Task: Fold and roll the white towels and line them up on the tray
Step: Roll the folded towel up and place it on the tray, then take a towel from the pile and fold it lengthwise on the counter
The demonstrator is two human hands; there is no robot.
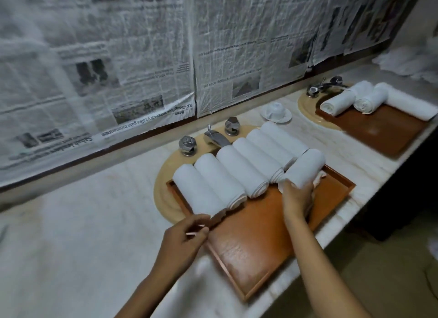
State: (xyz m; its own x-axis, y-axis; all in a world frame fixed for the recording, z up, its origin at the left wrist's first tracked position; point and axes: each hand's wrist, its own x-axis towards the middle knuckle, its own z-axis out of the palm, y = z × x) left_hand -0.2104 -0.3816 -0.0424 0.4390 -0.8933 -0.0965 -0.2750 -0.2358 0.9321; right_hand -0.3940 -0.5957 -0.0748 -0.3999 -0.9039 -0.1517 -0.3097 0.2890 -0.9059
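While gripping a rolled white towel in the right hand, with fingers wrapped round its near end, held it on the wooden tray at the right end of the towel row. Hovered the left hand by the tray's left rim, with fingers curled; could not tell whether pinching anything.

soft white cloth towels, glossy wooden tray, shiny metal taps, crinkled newspaper
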